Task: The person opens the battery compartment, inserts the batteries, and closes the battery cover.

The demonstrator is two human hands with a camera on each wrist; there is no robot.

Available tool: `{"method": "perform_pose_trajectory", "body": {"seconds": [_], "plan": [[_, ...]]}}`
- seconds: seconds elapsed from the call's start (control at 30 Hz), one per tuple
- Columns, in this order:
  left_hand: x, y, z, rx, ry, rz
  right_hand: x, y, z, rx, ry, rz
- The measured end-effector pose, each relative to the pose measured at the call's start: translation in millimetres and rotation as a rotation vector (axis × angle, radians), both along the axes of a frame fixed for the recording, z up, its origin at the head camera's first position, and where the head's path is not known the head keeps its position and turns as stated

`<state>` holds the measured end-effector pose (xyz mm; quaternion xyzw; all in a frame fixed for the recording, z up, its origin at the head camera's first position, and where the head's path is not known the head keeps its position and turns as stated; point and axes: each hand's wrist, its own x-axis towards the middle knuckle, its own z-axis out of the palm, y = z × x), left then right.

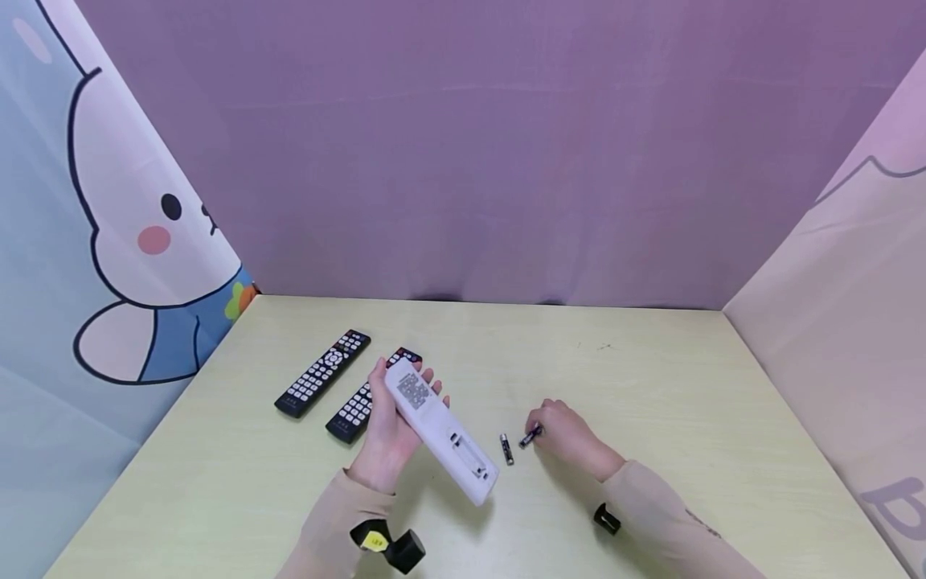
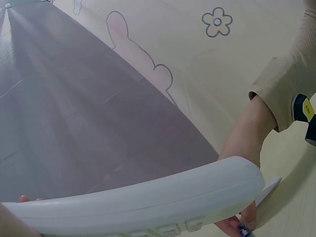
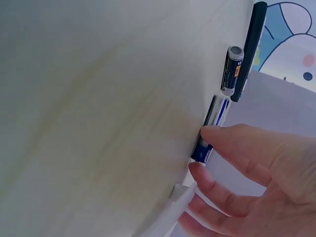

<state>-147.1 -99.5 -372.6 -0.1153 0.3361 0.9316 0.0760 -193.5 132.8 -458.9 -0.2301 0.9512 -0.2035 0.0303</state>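
Observation:
My left hand [image 1: 391,442] grips a white remote control [image 1: 434,426], its back turned up and its battery compartment uncovered, with metal contacts showing. Low over the table, my right hand [image 1: 567,438] pinches one end of an AAA-size battery [image 3: 211,131] between thumb and index finger; the battery's other end points left. A second small battery [image 1: 506,449] lies just left of it. Beneath the right hand's fingers is a thin white piece [image 3: 165,212], perhaps a battery cover, seen also in the left wrist view [image 2: 269,191] but hidden in the head view.
Two black remote controls lie keys up on the left of the table: one farther left [image 1: 323,373], the other [image 1: 354,410] partly behind my left hand. A purple cloth wall [image 1: 492,161] rises at the table's back edge, with printed cloths at both sides.

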Motion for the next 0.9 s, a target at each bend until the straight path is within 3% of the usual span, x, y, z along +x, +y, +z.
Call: {"method": "perform_pose_trajectory", "body": {"seconds": [0.2,0.37,0.63,0.9], "plan": [[0.2,0.0,-0.7,0.003,0.008,-0.007,0.7,1,1.9,0.021,-0.003,0.021],[0.2,0.4,-0.9,0.006,0.006,-0.012,1.0,3,2.2,-0.02,-0.025,0.021],[0.2,0.3,-1.4,0.005,0.0,-0.008,3.4,8,5.6,-0.23,-0.127,-0.009],[-0.2,0.4,-2.4,0.01,0.0,-0.013,10.8,11,11.9,-0.377,-0.092,0.051]]}}
